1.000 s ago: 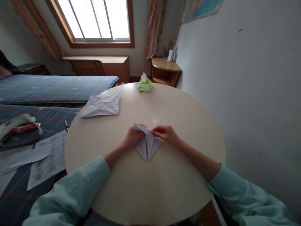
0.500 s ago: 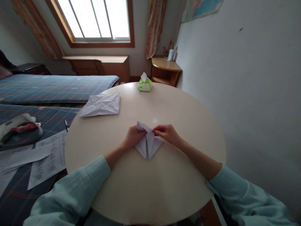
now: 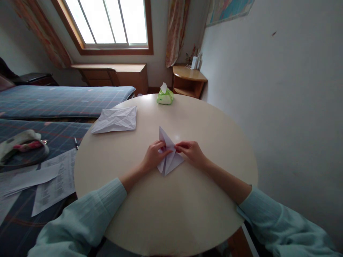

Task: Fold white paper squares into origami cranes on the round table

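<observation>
A folded sheet of white paper (image 3: 173, 163) is held between both hands over the middle of the round table (image 3: 171, 207). One pointed flap rises at its far side, and its lower end narrows toward me. My left hand (image 3: 155, 155) grips the left side, thumb lying across the front folds and fingers curled by the upright flap. My right hand (image 3: 192, 152) pinches the right edge between thumb and fingertips. Part of the paper is hidden behind the left fingers.
A creased stack of white paper (image 3: 116, 119) lies at the table's far left. A green tissue pack (image 3: 165, 97) stands at the far edge. Left of the table, a plaid bed (image 3: 21, 200) bears printed sheets (image 3: 56, 178), a pen (image 3: 76, 142) and a pouch (image 3: 24, 146). A wall (image 3: 289, 107) rises at right.
The far flap now stands taller and more pointed, and the paper has turned slightly. My left hand has shifted its thumb rightward across the folds. My right hand has barely moved.
</observation>
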Demonstrator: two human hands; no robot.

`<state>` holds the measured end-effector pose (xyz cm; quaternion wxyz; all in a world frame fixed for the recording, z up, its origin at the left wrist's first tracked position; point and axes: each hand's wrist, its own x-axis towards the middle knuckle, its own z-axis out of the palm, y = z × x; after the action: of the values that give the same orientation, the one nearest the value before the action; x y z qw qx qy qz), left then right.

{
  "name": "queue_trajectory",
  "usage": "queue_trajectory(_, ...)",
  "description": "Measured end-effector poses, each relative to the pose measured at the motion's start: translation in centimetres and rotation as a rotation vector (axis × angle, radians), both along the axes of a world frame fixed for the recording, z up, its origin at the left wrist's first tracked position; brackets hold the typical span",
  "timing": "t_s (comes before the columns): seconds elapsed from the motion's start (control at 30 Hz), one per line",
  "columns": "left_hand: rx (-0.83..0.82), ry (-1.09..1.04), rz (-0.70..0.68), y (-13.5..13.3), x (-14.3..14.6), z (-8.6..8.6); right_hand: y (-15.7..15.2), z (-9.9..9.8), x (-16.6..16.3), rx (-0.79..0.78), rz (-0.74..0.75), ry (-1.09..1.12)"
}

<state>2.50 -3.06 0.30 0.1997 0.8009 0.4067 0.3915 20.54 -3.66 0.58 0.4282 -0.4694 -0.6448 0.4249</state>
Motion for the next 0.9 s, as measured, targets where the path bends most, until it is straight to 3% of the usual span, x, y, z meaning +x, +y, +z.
queue_trajectory(0.2, -0.094, 0.079, 0.06, 0.3, 0.3, -0.5, -0.6, 0.3, -0.5, 0.057, -0.009, -0.162)
queue_trajectory(0.4, -0.135, 0.062, 0.01, 0.1, 0.3, -0.5, -0.8, 0.7, -0.7, 0.112, -0.043, -0.251)
queue_trajectory(0.47, -0.089, -0.004, 0.006, 0.0, 0.3, -0.4, -0.6, 0.4, -0.4, 0.116, -0.05, -0.235)
queue_trajectory(0.63, 0.139, -0.254, 0.248, 0.7, -0.5, -0.2, 0.1, -0.4, 0.2, 0.098, -0.084, -0.199)
queue_trajectory(0.73, -0.031, -0.174, 0.111, 1.4, -1.2, -0.4, 0.4, -0.6, 0.4, 0.158, -0.062, -0.278)
queue_trajectory(0.8, -0.169, -0.043, 0.026, 1.6, -1.5, -0.6, 0.5, -0.6, 0.4, 0.284, -0.038, -0.379)
queue_trajectory(0.9, -0.188, 0.075, -0.04, 1.6, -1.5, -0.6, 0.4, -0.5, 0.4, 0.474, 0.025, -0.542)
